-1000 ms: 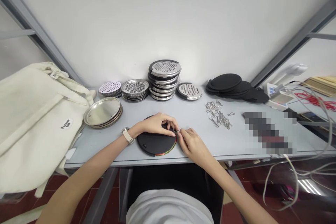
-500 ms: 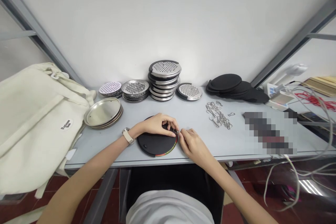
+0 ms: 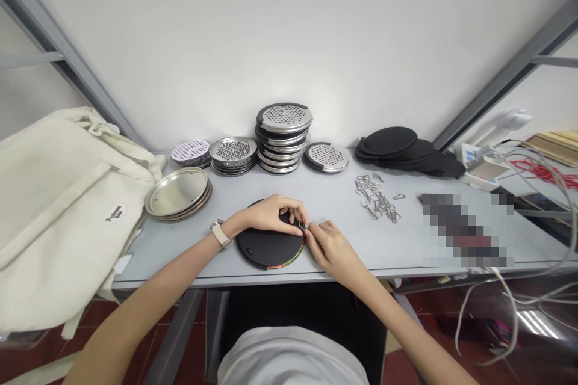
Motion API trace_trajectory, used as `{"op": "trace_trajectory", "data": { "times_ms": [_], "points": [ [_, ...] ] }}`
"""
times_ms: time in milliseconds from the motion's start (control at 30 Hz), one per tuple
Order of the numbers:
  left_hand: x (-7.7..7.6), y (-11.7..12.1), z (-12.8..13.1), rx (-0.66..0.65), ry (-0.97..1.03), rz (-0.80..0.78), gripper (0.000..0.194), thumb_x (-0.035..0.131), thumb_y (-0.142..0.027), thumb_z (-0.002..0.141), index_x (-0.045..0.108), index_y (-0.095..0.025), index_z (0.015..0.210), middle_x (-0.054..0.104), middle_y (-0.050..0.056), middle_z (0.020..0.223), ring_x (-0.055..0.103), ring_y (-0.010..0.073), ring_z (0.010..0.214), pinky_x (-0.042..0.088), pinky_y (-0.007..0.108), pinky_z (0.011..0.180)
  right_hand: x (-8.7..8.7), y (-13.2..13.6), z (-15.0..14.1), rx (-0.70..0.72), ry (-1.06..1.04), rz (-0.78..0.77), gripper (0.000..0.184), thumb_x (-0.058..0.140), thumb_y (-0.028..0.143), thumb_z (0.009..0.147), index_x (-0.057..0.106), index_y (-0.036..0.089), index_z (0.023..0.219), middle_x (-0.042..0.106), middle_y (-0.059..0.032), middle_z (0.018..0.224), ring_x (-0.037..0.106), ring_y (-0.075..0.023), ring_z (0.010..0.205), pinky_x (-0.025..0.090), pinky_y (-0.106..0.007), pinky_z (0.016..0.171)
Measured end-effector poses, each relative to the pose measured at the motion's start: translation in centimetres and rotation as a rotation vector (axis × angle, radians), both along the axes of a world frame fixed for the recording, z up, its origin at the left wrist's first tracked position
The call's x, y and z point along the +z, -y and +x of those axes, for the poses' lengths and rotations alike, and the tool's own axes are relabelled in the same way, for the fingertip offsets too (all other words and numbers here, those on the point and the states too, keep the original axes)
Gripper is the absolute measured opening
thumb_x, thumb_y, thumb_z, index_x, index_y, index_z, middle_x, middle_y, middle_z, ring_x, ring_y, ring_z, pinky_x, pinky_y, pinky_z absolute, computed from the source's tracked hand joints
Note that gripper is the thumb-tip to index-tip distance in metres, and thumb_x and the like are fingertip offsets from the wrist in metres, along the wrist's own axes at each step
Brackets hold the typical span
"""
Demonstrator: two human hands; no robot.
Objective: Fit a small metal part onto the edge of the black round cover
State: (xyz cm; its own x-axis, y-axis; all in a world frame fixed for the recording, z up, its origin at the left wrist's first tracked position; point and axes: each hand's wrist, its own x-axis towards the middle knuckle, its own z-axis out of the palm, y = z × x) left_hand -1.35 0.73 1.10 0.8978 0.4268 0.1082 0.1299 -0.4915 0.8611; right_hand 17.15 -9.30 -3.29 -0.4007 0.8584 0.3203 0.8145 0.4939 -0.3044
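A round black disc (image 3: 271, 248) lies on the table in front of me, part of its right rim shiny with red and green colours. My left hand (image 3: 276, 215) reaches over the disc from the left, its fingers and thumb closed at the right edge. There a small metal clip (image 3: 302, 225) shows at the fingertips, partly hidden. On the other side of it, my right hand (image 3: 332, 246) pinches the clip between thumb and forefinger, close against the rim. A loose pile of similar metal clips (image 3: 377, 198) lies farther right.
Along the wall stand a tall stack of round graters (image 3: 284, 138), a shorter grater stack (image 3: 233, 153) and a single grater (image 3: 328, 157). Black discs (image 3: 392, 144) are heaped at the right. Metal plates (image 3: 178, 191) and a cream bag (image 3: 58, 210) are on the left.
Both hands stay at the disc's right edge. The clip there appears slightly turned, with its loop showing more; otherwise only the view has shifted a little.
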Motion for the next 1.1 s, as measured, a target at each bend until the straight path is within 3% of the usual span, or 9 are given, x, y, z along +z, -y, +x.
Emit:
{"op": "trace_trajectory", "data": {
  "times_ms": [667, 1100],
  "points": [
    [0.09, 0.0, -0.09, -0.007, 0.004, -0.014, 0.024, 0.072, -0.022, 0.073, 0.067, -0.013, 0.095, 0.067, 0.006, 0.088, 0.056, 0.0115, 0.077, 0.045, 0.022, 0.073, 0.04, 0.11, 0.25, -0.025, -0.107, -0.037, 0.027, 0.033, 0.021, 0.097, 0.038, 0.022, 0.071, 0.048, -0.0001, 0.063, 0.046, -0.0178, 0.065, 0.039, -0.029, 0.064],
    [0.12, 0.13, -0.08, 0.006, 0.013, -0.009, 0.028, 0.073, -0.024, 0.073, 0.066, -0.012, 0.097, 0.067, 0.006, 0.091, 0.057, 0.0114, 0.078, 0.046, 0.022, 0.073, 0.38, 0.13, 0.02, 0.017, -0.03, 0.003, 0.024, 0.033, 0.02, 0.097, 0.045, 0.02, 0.075, 0.05, -0.0014, 0.064, 0.046, -0.0183, 0.064, 0.039, -0.031, 0.067]
  ]
}}
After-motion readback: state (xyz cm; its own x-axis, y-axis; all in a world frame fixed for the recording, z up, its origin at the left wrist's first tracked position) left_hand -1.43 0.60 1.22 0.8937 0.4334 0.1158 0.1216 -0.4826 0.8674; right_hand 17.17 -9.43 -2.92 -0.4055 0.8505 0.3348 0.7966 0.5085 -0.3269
